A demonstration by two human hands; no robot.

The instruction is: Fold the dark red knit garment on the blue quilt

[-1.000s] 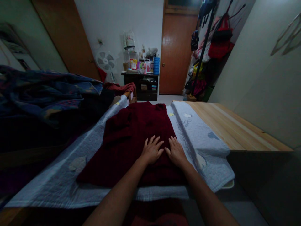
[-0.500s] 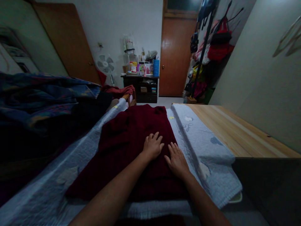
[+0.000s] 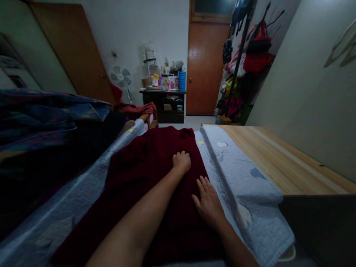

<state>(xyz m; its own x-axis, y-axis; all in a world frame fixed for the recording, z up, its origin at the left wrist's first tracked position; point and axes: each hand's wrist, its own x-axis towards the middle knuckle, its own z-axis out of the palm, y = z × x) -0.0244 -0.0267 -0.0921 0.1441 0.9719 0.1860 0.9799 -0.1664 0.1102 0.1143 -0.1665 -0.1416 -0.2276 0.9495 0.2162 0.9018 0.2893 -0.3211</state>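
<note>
The left hand (image 3: 182,161) is palm down on the dark red garment (image 3: 155,163), right of the garment's middle, with its fingers bent and drawn in so that the knuckles show on top. The fingertips are hidden, so whether they pinch any cloth cannot be told. The right hand (image 3: 207,202) is open and nearly flat, lying nearer the body at the garment's right edge, fingers straight and close together, thumb spread towards the left hand. It has hold of nothing. The two hands are near each other but apart.

The garment lies spread over the pale quilted cover (image 3: 236,167), from close to the cover's far edge down towards its near edge, the near-left part flaring out to a corner. A strip of cover shows along its left side. To the right, the cover is folded in a ridge and overlaps the wooden board (image 3: 267,155).
</note>
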